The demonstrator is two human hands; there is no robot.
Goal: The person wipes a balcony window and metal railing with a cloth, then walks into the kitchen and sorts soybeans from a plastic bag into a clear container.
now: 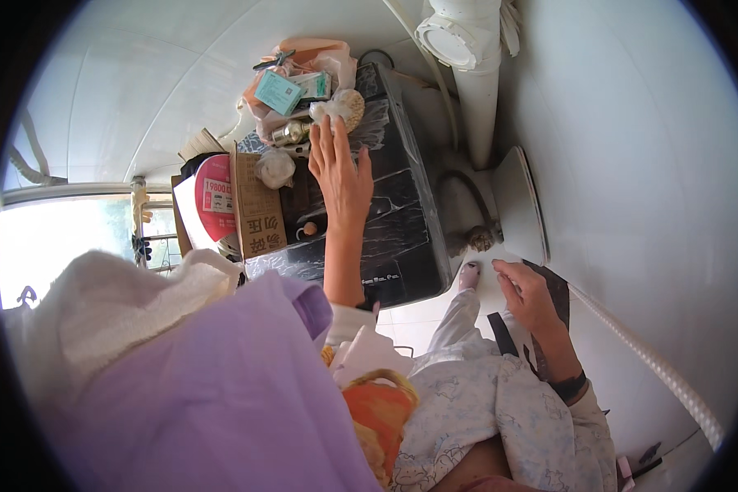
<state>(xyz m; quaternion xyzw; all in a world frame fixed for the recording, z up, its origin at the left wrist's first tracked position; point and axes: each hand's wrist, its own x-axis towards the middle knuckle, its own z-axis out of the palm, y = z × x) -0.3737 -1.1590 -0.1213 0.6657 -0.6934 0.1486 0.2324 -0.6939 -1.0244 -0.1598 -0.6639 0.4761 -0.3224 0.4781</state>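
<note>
My left hand (343,184) reaches over the black marble-patterned top of an appliance (400,227). Its fingers are stretched out, the thumb spread away. The fingertips are at a clear plastic bag (331,111) beside a beige textured item (355,106); whether they touch it I cannot tell. Just left of the fingers lies a glass jar or bottle (290,132). A small white plastic bundle (275,169) is below that. My right hand (529,292) hangs low over the floor at the right, fingers loosely bent, with nothing visible in it.
A teal box (278,93) sits on a pinkish plastic bag (323,54) at the back. A cardboard box (257,209) holds a red hand fan (214,197). White drainpipe (476,111) and a leaning panel (519,206) stand right. Purple cloth (221,381) fills the lower left.
</note>
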